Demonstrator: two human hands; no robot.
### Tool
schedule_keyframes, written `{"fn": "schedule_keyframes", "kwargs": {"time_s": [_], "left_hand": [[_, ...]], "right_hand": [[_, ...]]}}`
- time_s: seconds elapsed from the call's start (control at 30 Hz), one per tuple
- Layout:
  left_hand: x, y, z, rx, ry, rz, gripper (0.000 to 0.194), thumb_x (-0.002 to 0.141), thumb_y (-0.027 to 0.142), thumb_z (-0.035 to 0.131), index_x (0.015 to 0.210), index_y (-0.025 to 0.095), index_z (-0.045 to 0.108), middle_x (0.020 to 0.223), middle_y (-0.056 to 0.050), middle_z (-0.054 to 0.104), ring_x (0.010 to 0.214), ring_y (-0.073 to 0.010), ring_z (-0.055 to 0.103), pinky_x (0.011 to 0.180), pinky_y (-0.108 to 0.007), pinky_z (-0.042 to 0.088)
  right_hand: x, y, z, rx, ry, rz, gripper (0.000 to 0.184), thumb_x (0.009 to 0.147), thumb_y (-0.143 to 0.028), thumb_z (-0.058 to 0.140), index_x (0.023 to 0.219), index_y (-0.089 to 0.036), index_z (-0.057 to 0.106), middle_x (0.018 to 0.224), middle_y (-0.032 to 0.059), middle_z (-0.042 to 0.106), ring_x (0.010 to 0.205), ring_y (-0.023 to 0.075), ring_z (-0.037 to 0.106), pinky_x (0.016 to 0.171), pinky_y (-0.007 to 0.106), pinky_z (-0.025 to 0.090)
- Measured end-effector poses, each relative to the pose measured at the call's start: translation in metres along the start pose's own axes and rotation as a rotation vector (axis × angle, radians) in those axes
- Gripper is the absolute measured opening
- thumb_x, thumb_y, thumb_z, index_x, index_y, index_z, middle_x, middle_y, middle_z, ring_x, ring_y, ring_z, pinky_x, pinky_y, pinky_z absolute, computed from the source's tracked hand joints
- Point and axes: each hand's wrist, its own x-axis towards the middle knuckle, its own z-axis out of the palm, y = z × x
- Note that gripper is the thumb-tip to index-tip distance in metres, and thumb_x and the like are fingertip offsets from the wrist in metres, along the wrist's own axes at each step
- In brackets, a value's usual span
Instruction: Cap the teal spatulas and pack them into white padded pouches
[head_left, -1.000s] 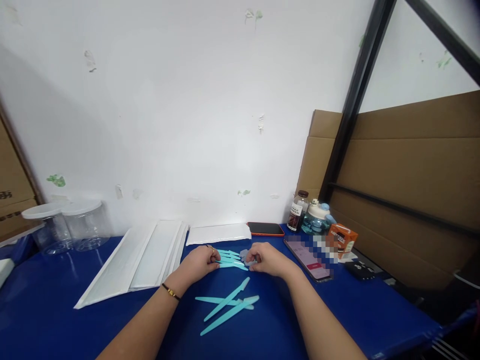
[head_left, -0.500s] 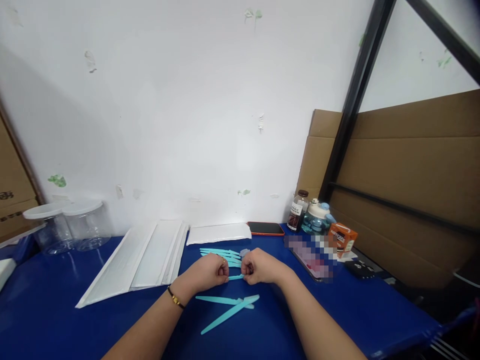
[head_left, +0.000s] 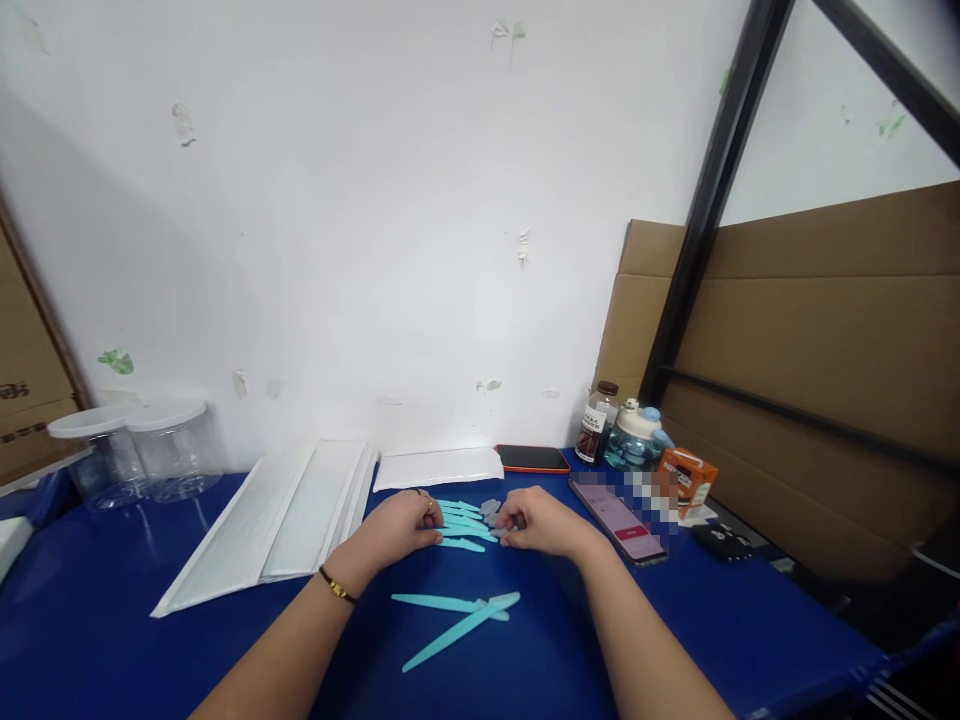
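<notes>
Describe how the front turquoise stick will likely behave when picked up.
The front stick is probably stiff, as it looks straight and plastic-like. Being so thin, it should feel light. It may nudge the other stick, since their pale ends cross.

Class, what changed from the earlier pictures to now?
One teal razor moved from the loose pile away from the person; left hand and right hand held it in between. Now it lies at the near edge of the row, by the left hand; the right hand has let go. The two crossed razors and white envelopes stayed put.
</notes>
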Motion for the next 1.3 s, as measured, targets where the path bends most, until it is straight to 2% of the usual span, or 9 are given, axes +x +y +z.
{"fn": "schedule_keyframes", "kwargs": {"time_s": [0.13,0.27,0.53,0.7,0.83,0.9,1.0,1.1,1.3], "left_hand": [[-0.009,0.024,-0.001,-0.171,-0.213,0.014,0.032,0.066,0.047,0.061,0.081,0.020,0.066,0.074,0.000,0.064,0.065,-0.0121,0.056,0.053,-0.019,0.037],[-0.017,0.042,0.005,-0.139,-0.362,0.018,0.040,0.056,0.054,0.067,0.078,0.021,0.067,0.067,0.002,0.064,0.055,-0.0104,0.052,0.045,-0.019,0.031],[-0.010,0.039,0.005,-0.021,-0.217,0.024,0.020,0.070,0.038,0.056,0.071,0.021,0.067,0.063,0.002,0.063,0.053,-0.0096,0.049,0.047,-0.021,0.028],[-0.003,0.017,-0.002,0.078,-0.127,-0.020,0.015,0.069,0.031,0.057,0.070,0.020,0.067,0.066,0.001,0.064,0.058,-0.0111,0.052,0.050,-0.022,0.030],[-0.002,0.012,-0.002,0.107,-0.068,-0.034,0.018,0.067,0.035,0.061,0.076,0.022,0.067,0.073,0.001,0.065,0.063,-0.0123,0.054,0.053,-0.022,0.031],[-0.006,0.018,-0.002,0.048,-0.086,-0.031,0.023,0.066,0.040,0.062,0.079,0.022,0.067,0.075,0.001,0.065,0.064,-0.0121,0.055,0.052,-0.021,0.032],[-0.013,0.032,-0.003,-0.055,-0.239,-0.054,0.030,0.062,0.046,0.064,0.078,0.022,0.067,0.070,0.003,0.064,0.058,-0.0111,0.055,0.047,-0.020,0.032],[-0.017,0.045,0.001,-0.025,-0.324,-0.066,0.031,0.053,0.044,0.071,0.074,0.022,0.067,0.066,0.004,0.064,0.055,-0.0111,0.053,0.044,-0.021,0.029],[-0.014,0.044,0.008,0.060,-0.297,-0.062,0.010,0.060,0.028,0.063,0.067,0.022,0.068,0.063,0.002,0.066,0.054,-0.0114,0.053,0.045,-0.021,0.030]], "right_hand": [[-0.003,-0.014,0.006,0.096,-0.293,-0.141,0.032,0.055,-0.036,0.076,0.080,-0.018,0.069,0.070,-0.0027,0.060,0.060,0.0094,0.052,0.050,0.016,0.037],[0.002,-0.015,0.018,0.048,-0.466,-0.087,0.033,0.049,-0.035,0.079,0.075,-0.017,0.069,0.062,-0.0047,0.058,0.051,0.0072,0.050,0.046,0.016,0.035],[0.004,-0.005,0.012,0.230,-0.245,0.039,0.023,0.057,-0.033,0.074,0.070,-0.015,0.067,0.058,-0.0019,0.060,0.051,0.0101,0.055,0.046,0.017,0.039],[0.006,0.009,0.006,0.091,-0.071,0.148,0.014,0.055,-0.022,0.074,0.064,-0.014,0.067,0.058,-0.0006,0.062,0.053,0.0116,0.057,0.046,0.018,0.038],[0.008,0.010,0.009,0.005,0.032,0.093,0.015,0.057,-0.021,0.074,0.070,-0.016,0.069,0.066,0.0006,0.064,0.058,0.0125,0.058,0.048,0.019,0.038],[0.007,0.003,0.012,0.043,-0.034,0.030,0.017,0.062,-0.028,0.071,0.074,-0.016,0.069,0.065,0.0002,0.063,0.058,0.0120,0.057,0.048,0.019,0.039],[0.005,-0.011,0.018,0.064,-0.232,-0.069,0.026,0.060,-0.038,0.073,0.076,-0.017,0.070,0.064,-0.0018,0.061,0.056,0.0099,0.054,0.047,0.018,0.037],[0.005,-0.021,0.024,0.007,-0.352,-0.096,0.027,0.058,-0.036,0.074,0.077,-0.017,0.068,0.064,-0.0033,0.059,0.054,0.0080,0.052,0.045,0.017,0.034],[0.005,-0.018,0.022,-0.067,-0.335,-0.051,0.013,0.068,-0.025,0.066,0.076,-0.016,0.066,0.063,-0.0025,0.058,0.053,0.0076,0.050,0.046,0.016,0.033]]}}
